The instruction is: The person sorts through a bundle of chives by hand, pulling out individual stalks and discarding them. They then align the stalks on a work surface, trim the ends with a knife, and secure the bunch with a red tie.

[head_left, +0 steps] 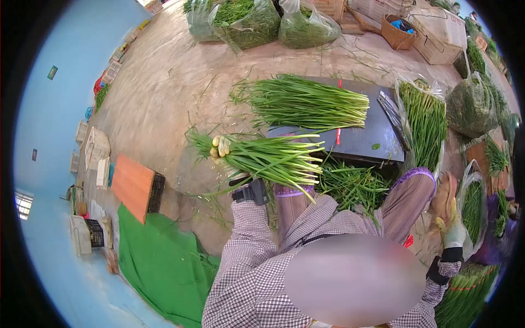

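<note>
A green cloth lies crumpled at far left, beside a flat orange board set on a black slatted crate. The gloved left hand has its fingers wrapped tight around 1 bundle of chives, held level above the concrete floor, pale ends pointing right. Behind it, a second bundle lies on a smooth dark slab. Loose cuttings are heaped below the slab. A clear plastic bag holds upright stalks. The gloved right hand hangs near more bags; whether its fingers grip anything cannot be told.
</note>
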Tool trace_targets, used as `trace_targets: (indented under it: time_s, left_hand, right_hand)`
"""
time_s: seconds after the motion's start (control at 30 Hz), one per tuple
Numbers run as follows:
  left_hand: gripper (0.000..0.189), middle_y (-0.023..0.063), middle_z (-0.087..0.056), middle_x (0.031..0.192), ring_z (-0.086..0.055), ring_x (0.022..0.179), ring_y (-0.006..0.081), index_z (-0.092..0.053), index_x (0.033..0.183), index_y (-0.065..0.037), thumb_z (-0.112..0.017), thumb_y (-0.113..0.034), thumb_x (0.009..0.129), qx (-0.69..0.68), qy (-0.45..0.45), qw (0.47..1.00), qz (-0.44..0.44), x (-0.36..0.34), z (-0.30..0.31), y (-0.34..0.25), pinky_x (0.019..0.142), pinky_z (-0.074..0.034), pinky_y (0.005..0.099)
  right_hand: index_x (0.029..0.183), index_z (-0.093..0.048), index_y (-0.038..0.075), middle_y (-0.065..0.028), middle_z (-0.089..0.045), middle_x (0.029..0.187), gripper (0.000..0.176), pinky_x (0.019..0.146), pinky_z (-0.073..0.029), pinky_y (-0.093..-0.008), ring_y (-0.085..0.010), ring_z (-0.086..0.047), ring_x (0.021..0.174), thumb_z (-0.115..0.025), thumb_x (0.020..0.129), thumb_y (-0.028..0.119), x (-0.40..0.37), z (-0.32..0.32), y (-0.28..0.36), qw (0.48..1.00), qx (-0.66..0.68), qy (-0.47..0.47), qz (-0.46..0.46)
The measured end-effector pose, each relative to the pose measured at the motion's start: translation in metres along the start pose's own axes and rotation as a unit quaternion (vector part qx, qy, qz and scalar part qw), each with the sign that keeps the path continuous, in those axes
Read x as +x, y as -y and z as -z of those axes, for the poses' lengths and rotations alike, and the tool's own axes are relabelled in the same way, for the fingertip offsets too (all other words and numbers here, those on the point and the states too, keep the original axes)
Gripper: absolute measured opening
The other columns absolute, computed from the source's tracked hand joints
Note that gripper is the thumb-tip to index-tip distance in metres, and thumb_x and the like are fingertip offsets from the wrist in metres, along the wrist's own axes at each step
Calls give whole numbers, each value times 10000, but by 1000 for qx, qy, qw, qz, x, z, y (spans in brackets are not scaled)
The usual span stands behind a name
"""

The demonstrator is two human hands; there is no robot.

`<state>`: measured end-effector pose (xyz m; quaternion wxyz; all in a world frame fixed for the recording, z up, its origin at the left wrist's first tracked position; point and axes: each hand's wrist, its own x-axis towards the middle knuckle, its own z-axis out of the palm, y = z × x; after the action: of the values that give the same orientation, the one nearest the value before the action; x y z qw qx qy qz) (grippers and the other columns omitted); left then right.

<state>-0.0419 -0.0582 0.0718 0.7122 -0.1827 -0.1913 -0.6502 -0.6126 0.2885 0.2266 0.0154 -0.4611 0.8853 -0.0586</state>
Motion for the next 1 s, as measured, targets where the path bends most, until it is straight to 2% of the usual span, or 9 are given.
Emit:
trace_targets:
  time_s: [0.1, 0.2, 0.27, 0.37, 0.53, 0.63, 0.8, 0.9, 1.0]
  left_hand:
    - [138, -51, -496, 655, -469, 632, 81, -534, 964, -116, -655, -164, 919, 11, 32, 998, 45, 19, -4, 7, 653, -417, 244]
    - [135, -57, -443, 657, -432, 633, 74, -502, 939, -140, -636, -149, 935, -60, 33, 995, 70, 28, -45, 55, 682, -417, 263]
    - [103, -53, -451, 691, -440, 688, 83, -511, 991, -144, -601, -186, 964, -79, 79, 987, 117, 32, -45, 71, 754, -414, 285]
    - [141, -47, -481, 727, -455, 726, 103, -530, 1066, -116, -583, -210, 976, -153, 116, 964, 185, 41, -38, 98, 785, -413, 291]
    - [123, -14, -521, 638, -458, 633, 125, -625, 956, -75, -587, -180, 906, 54, -151, 974, 159, 46, -62, 116, 699, -452, 293]
    - [179, 11, -565, 695, -531, 651, 166, -640, 943, -54, -551, -209, 932, 193, -267, 938, 112, 39, -35, 115, 648, -480, 308]
    - [202, 33, -587, 701, -551, 617, 177, -639, 966, -50, -559, -235, 941, 219, -306, 921, 102, 34, -34, 143, 591, -489, 318]
    - [198, 20, -570, 681, -537, 605, 172, -635, 968, -47, -564, -231, 949, 278, -353, 890, 82, 38, -46, 156, 580, -479, 317]
    - [449, 87, -650, 1116, -618, 1005, 191, -574, 1290, -46, -565, -388, 999, 336, -258, 893, 151, 34, -21, 146, 886, -501, 338]
  right_hand:
    - [1377, -568, 68, -165, -691, 1149, 447, 916, -514, -349, -273, -682, 987, -632, 942, 149, 15, -7, 8, 996, 77, -11, 43]
    - [1282, -614, -25, -102, -675, 1224, 342, 943, -497, -289, -187, -653, 1038, -624, 969, 114, 41, 8, 131, 874, 438, -12, 213]
    - [1394, -572, 73, -195, -531, 1440, 496, 1118, -383, -395, -280, -520, 1297, -673, 927, 207, 73, 1, 197, 857, 186, -117, 467]
    - [1525, -408, 114, -186, -359, 1576, 660, 1198, -266, -393, -319, -385, 1421, -646, 957, 351, 101, -64, 267, 765, 390, 62, 508]
    - [1591, -218, 96, -113, -446, 1495, 956, 1092, -428, -362, -219, -479, 1334, -649, 903, 601, 74, -145, 300, 332, 635, 642, 273]
    - [1602, -147, 130, -134, -506, 1400, 1090, 1001, -510, -447, -243, -552, 1233, -729, 823, 623, 46, -158, 286, 328, 696, 597, 224]
    - [1370, -445, 64, -91, -671, 1027, 475, 560, -539, -260, -125, -631, 674, -675, 974, 190, 25, -147, 269, 496, 637, 585, 81]
    - [1330, -490, 42, -91, -674, 990, 427, 478, -457, -217, -84, -555, 575, -677, 970, 176, 40, -171, 250, 391, 686, 611, 55]
    - [1326, -503, 11, -42, -610, 864, 416, 434, -373, -192, -44, -460, 506, -647, 988, 206, 55, -160, 237, 378, 697, 607, 46]
